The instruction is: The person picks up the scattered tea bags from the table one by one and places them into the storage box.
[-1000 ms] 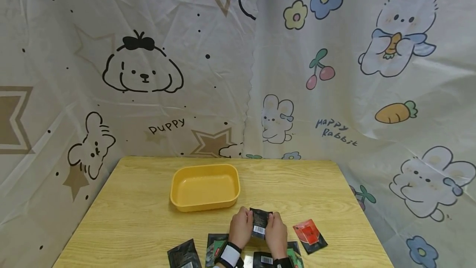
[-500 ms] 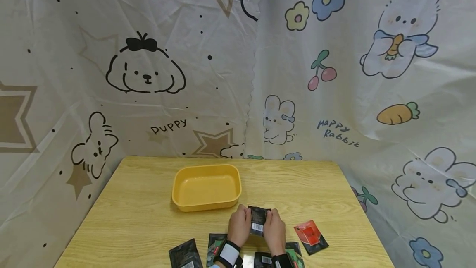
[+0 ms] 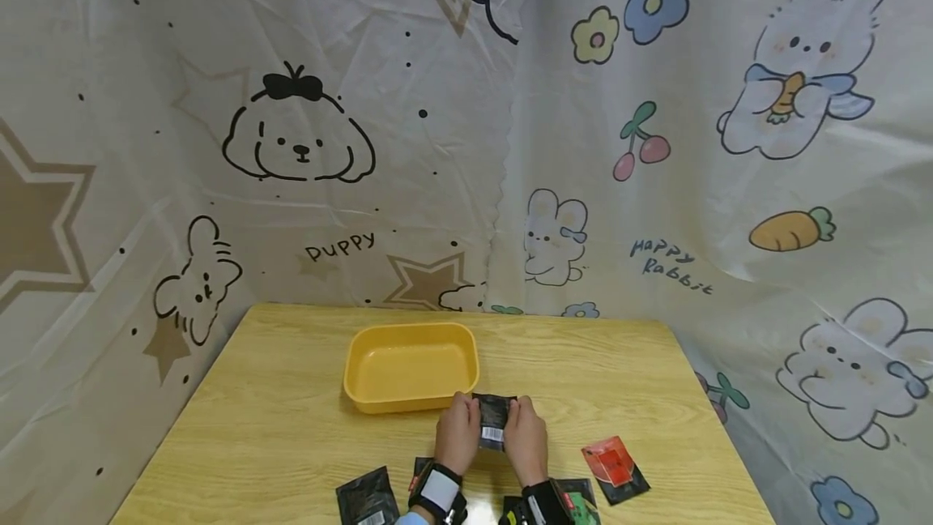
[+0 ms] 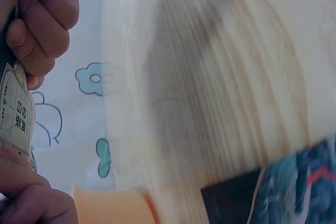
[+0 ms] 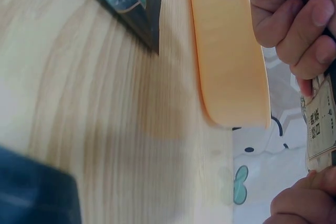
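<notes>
From the look of the black packet [image 3: 493, 418], probably light, limp, slightly slippery, hardly fragile; best gripped by the 2 side edges. Held up above the table [image 3: 277, 428], just short of the yellow tray [image 3: 411, 371], pinched there by left hand [image 3: 457, 433] and right hand [image 3: 526, 441] with curled fingers, side by side.

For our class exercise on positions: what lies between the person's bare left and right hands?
In the head view, a black rectangular packet with a white patch, gripped by the left hand and right hand.
</notes>
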